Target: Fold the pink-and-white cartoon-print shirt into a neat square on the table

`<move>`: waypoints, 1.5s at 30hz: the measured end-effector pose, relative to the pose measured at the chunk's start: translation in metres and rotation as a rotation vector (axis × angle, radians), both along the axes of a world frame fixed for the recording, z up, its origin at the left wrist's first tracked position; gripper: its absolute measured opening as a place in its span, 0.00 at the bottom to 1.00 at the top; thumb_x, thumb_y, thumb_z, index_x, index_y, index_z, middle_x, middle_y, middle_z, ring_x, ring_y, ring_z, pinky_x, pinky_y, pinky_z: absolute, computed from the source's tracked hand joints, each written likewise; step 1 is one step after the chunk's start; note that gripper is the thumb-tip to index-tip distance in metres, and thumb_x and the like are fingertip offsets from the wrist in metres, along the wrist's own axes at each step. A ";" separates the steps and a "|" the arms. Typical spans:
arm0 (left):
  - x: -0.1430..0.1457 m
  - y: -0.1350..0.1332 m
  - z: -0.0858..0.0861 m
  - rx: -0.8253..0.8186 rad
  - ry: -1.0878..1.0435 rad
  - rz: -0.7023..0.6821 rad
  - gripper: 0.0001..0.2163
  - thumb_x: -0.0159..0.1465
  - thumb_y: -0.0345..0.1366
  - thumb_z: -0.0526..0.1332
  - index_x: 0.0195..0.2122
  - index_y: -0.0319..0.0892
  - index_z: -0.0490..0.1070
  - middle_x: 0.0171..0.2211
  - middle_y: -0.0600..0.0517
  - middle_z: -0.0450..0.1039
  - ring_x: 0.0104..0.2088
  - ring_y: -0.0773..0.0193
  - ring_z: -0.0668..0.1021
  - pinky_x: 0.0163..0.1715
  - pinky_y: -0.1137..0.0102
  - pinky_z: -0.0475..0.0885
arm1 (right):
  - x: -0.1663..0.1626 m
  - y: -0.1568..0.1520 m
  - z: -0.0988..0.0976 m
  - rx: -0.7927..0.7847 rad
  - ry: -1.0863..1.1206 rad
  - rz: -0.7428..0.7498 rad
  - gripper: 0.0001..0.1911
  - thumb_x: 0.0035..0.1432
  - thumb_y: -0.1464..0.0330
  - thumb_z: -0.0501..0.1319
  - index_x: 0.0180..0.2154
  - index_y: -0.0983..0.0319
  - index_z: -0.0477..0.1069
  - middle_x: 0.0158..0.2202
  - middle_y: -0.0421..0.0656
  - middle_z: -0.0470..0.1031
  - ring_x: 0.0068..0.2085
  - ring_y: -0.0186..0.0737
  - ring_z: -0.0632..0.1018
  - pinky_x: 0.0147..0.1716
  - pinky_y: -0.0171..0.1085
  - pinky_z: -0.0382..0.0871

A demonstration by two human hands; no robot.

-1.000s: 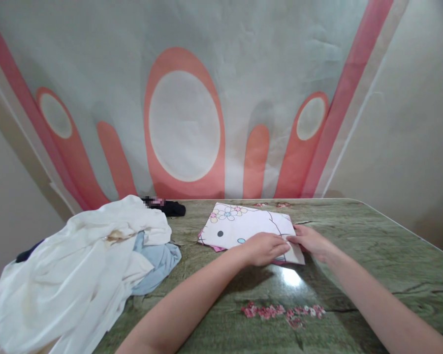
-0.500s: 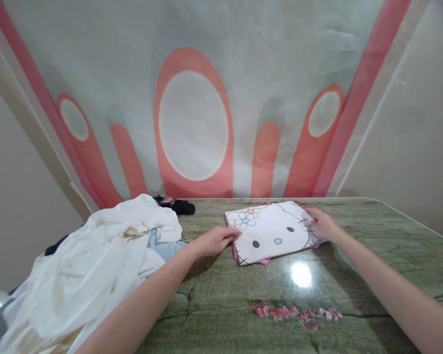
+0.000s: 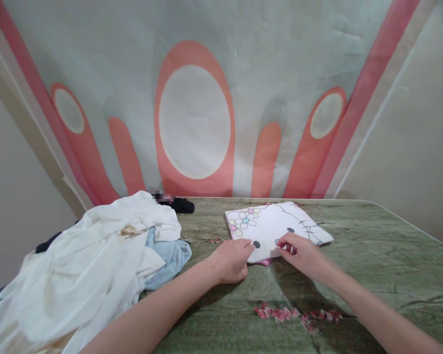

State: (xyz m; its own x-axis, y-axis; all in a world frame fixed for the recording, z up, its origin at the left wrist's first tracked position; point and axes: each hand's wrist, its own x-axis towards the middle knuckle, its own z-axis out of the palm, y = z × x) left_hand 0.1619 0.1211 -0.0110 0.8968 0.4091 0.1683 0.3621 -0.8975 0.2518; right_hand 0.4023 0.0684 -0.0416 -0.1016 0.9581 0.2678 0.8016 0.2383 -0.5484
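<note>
A folded white cloth with a cartoon cat face and pastel flowers [image 3: 273,223] lies flat on the green marble-pattern table [image 3: 372,255], a pink layer showing under its near edge. My left hand [image 3: 232,260] rests at the cloth's near left corner, fingers curled and touching its edge. My right hand [image 3: 299,253] lies on the near edge beside it, fingers bent and pressing on the fabric. Both hands sit close together at the front of the cloth.
A heap of white garments [image 3: 88,265] with a light blue piece [image 3: 170,258] covers the table's left side. A dark item [image 3: 179,204] lies at the back by the wall. Pink flower prints [image 3: 295,314] mark the tabletop near me.
My hands left the cloth's left and right sides and came together at its near edge. The cloth lies a little more turned, its right corner pointing further right.
</note>
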 end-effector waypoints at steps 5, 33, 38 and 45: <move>0.000 0.003 -0.006 0.011 -0.030 0.046 0.11 0.55 0.28 0.53 0.37 0.41 0.71 0.37 0.44 0.73 0.39 0.52 0.75 0.38 0.66 0.68 | -0.023 -0.013 0.001 0.084 -0.053 0.126 0.07 0.54 0.69 0.56 0.36 0.59 0.71 0.35 0.43 0.70 0.35 0.38 0.73 0.35 0.36 0.67; 0.057 0.107 0.034 -0.543 -0.478 -0.150 0.11 0.62 0.33 0.55 0.42 0.37 0.73 0.38 0.49 0.75 0.36 0.64 0.74 0.37 0.74 0.67 | -0.028 0.015 0.021 0.043 -0.416 -0.194 0.09 0.57 0.69 0.52 0.30 0.61 0.71 0.30 0.43 0.74 0.34 0.39 0.75 0.35 0.35 0.62; 0.063 0.111 0.037 -0.590 -0.555 -0.116 0.11 0.62 0.34 0.56 0.42 0.35 0.73 0.35 0.49 0.75 0.35 0.64 0.74 0.36 0.73 0.67 | -0.003 0.028 0.005 -0.082 -0.507 -0.323 0.11 0.57 0.67 0.52 0.33 0.64 0.72 0.34 0.50 0.75 0.38 0.45 0.76 0.39 0.39 0.63; 0.063 0.112 0.033 -0.586 -0.591 -0.136 0.11 0.61 0.33 0.56 0.42 0.35 0.73 0.39 0.48 0.74 0.39 0.62 0.74 0.39 0.72 0.67 | 0.006 0.036 0.000 -0.280 -0.472 -0.442 0.14 0.56 0.61 0.53 0.34 0.65 0.70 0.33 0.54 0.76 0.37 0.48 0.77 0.34 0.40 0.63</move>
State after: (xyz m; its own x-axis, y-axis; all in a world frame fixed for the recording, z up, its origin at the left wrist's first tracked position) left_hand 0.2253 0.2333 0.0215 0.7758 0.4712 0.4196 -0.0774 -0.5890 0.8044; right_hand 0.4080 0.1043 -0.0420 0.2691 0.9627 0.0279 0.9579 -0.2645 -0.1114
